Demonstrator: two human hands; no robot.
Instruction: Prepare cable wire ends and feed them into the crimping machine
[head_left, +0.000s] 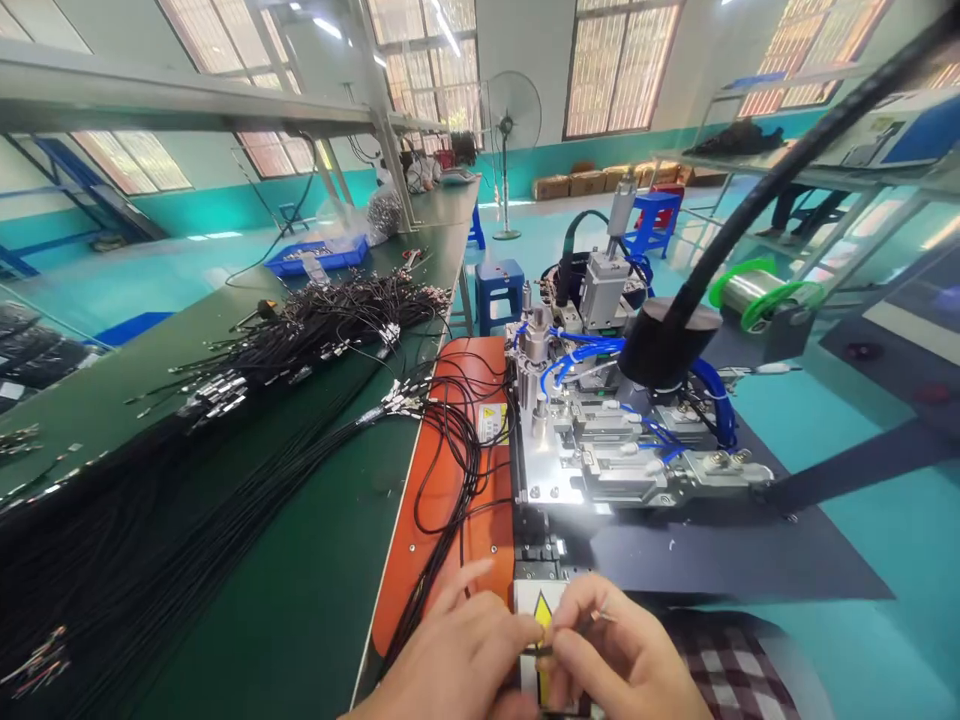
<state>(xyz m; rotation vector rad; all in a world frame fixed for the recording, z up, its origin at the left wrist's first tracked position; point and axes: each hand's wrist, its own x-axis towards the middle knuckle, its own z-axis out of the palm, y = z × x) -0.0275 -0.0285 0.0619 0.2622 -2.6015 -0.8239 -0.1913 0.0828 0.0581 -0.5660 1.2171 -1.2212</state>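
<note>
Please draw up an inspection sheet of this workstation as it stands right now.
Surface: long green bench, with an orange plate beside the machine.
Job's things: a thin black cable end pinched between both hands, in front of a metal fixture machine with blue air hoses.
Clutter: blue tray of small parts far down the bench.
Hands: left hand and right hand meet at the bottom edge, fingers closed on the cable end.
Cables: large bundle of black cables with metal connectors across the bench; loops spill over the orange plate.
Surroundings: blue stools, standing fan, barred windows, teal floor.
</note>
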